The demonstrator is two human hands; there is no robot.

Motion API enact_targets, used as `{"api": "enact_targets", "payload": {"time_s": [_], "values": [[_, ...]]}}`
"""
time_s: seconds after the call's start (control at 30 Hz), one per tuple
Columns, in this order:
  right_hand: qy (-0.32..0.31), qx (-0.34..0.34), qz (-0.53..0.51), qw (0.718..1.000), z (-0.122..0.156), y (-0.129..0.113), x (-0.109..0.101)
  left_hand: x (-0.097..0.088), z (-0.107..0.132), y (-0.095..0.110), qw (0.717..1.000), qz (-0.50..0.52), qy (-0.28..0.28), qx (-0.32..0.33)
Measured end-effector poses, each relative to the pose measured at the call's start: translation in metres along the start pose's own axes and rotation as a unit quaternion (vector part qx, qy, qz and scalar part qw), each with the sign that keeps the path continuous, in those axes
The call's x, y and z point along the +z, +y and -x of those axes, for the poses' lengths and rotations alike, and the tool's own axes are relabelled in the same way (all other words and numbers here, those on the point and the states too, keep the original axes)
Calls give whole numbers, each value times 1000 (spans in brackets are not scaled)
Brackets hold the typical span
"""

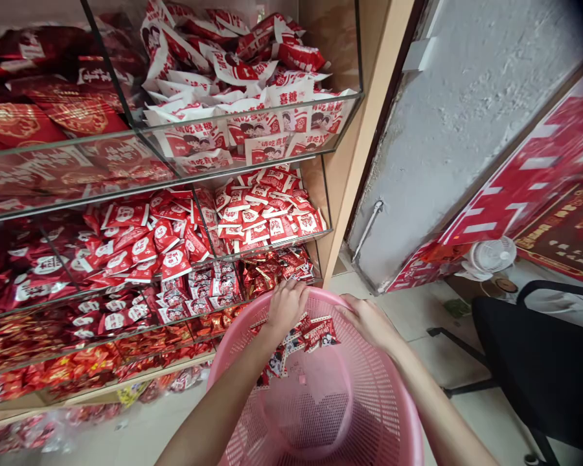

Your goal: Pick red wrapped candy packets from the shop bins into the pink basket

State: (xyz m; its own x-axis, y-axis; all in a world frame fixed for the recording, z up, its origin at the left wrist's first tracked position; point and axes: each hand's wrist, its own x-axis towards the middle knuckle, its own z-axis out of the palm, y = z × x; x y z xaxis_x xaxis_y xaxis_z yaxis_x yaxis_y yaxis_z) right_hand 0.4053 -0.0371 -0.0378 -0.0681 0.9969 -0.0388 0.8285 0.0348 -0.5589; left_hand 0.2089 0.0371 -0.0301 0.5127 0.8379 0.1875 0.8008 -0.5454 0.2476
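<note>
A round pink plastic basket (377,388) with mesh walls is in front of me below the shelves. My left hand (287,307) is at its far rim, fingers bent over the edge. To the right, my right hand (366,318) grips the same rim, with the thumb side toward the inside. Several small red and white wrapped candies (320,332) are inside, against the far wall under my hands. The middle of the basket floor is bare mesh. Parts of both hands' fingertips are hidden behind the rim.
A shelf unit with glass-fronted bins (252,123) full of red candy packets covers the left. Plastic bags (34,430) lie under the lowest shelf. To the right are a grey wall (466,116), a white fan (491,255) and a black chair (529,369).
</note>
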Motion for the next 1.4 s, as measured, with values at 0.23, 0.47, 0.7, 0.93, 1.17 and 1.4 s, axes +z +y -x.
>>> {"api": "enact_targets", "payload": {"time_s": [0.23, 0.47, 0.7, 0.93, 1.17, 1.4], "values": [[83, -82, -37, 992, -33, -42, -5, -15, 12, -15, 999, 17, -4, -46], [24, -25, 97, 995, -97, -82, 0, -12, 15, -22, 997, 21, -13, -69], [45, 34, 185, 981, -135, -89, 13, -10, 15, -24, 996, 34, -10, -77], [70, -10, 151, 986, -123, -86, 6, -6, 17, -28, 997, 29, -18, -71], [90, -191, -15, 977, -50, -64, -3, -2, 17, -31, 998, 35, 0, -60], [7, -233, -44, 971, 0, -44, -12, -8, 16, -29, 998, 30, -12, -51]]}}
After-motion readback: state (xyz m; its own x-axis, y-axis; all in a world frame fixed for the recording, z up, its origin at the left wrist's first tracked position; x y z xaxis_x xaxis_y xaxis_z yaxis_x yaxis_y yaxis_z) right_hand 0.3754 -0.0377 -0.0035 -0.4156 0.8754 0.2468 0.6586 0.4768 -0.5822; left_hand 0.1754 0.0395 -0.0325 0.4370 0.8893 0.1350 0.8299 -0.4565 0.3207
